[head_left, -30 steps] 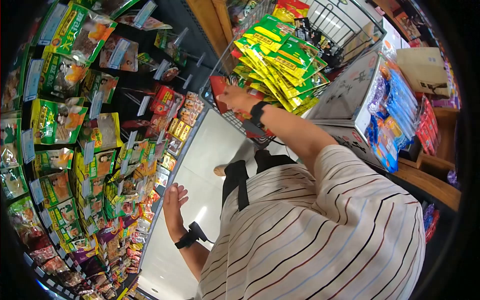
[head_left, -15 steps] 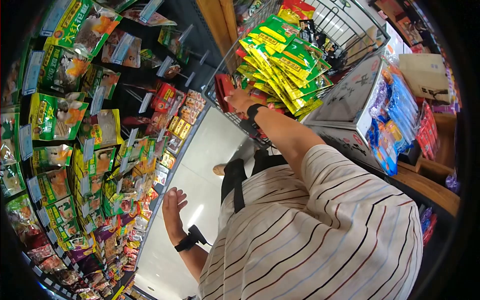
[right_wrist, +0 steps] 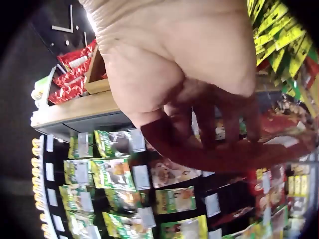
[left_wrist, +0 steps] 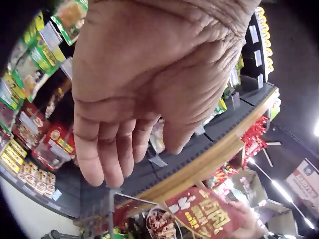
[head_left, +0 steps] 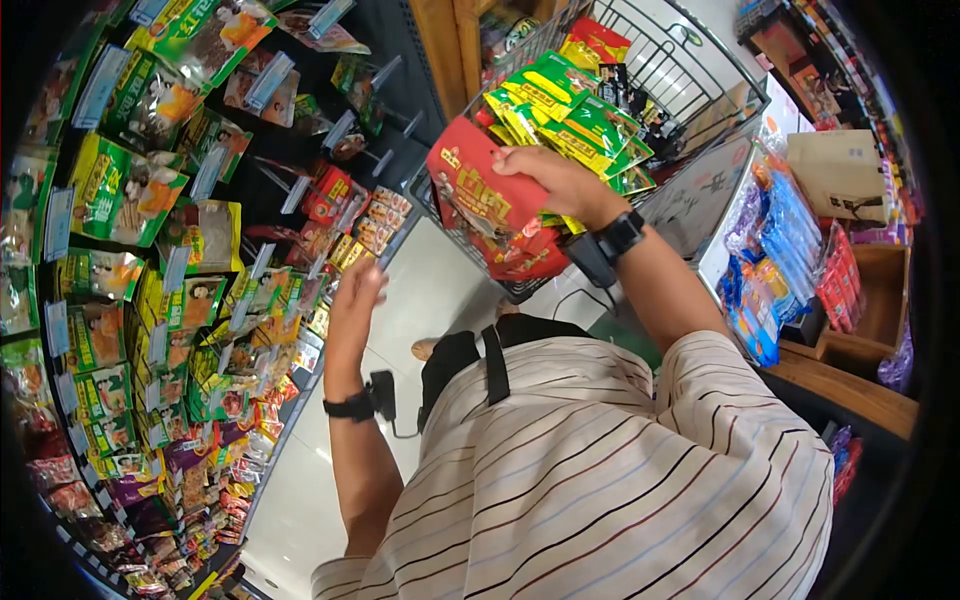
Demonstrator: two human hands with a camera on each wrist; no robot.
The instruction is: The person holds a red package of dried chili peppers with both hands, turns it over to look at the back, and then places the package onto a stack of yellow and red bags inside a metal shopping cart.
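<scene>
My right hand (head_left: 565,185) grips a red snack bag (head_left: 480,180) by its edge, above the near end of the shopping cart (head_left: 690,60). The thumb lies on the bag's printed face, while the fingers curl behind it in the right wrist view, where the bag (right_wrist: 219,157) shows edge-on. Green and yellow packets (head_left: 590,130) are heaped in the cart beside that hand. Another red packet (head_left: 525,255) lies just below the held bag. My left hand (head_left: 352,310) hovers beside the shelf, holding nothing; its fingers (left_wrist: 107,159) hang loosely extended in the left wrist view.
On the left, a rack of hanging food packets (head_left: 125,190) runs along the aisle, with price tags (head_left: 100,88) sticking out. A white printed box (head_left: 700,190) and blue bags (head_left: 775,240) stand right of the cart. A wooden post (head_left: 440,50) rises behind.
The right hand has lifted the red bag up from the cart's near end and turned its printed face to the head camera. My left hand has risen forward along the shelf.
</scene>
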